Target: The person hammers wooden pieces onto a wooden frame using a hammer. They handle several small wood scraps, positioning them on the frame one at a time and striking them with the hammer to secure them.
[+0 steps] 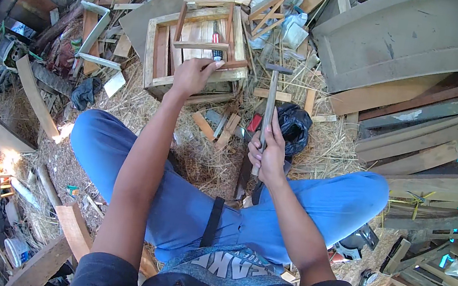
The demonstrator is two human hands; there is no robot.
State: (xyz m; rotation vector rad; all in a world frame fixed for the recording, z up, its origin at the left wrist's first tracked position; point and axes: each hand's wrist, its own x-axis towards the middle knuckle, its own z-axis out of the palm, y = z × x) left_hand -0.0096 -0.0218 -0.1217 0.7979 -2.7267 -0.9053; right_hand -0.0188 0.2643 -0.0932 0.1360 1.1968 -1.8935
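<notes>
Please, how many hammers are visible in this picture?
1. The hammer is in the grip of the right hand, its head pointing away from the person, right of the wooden box. Others may be hidden among the clutter.

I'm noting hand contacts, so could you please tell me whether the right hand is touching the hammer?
Touching: the head view plainly shows the right hand wrapped around the lower part of the hammer.
</notes>
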